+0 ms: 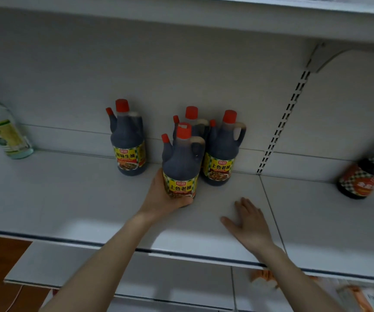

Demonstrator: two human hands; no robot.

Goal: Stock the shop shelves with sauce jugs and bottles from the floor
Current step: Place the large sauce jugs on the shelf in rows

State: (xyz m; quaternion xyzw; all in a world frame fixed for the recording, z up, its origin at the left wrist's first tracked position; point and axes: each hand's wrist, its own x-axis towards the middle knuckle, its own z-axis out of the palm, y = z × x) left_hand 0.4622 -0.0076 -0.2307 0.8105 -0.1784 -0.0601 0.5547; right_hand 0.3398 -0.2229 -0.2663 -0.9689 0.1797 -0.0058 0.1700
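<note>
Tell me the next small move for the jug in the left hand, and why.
Probably let go of it: the front jug, gripped low by the left hand, already stands upright on the shelf, lined up before the rear jug.

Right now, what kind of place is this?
Probably a shop aisle being restocked: a white metal shelf on a slotted upright, matching red-capped sauce jugs standing at the back, and the left hand gripping another jug in front of them.
</note>
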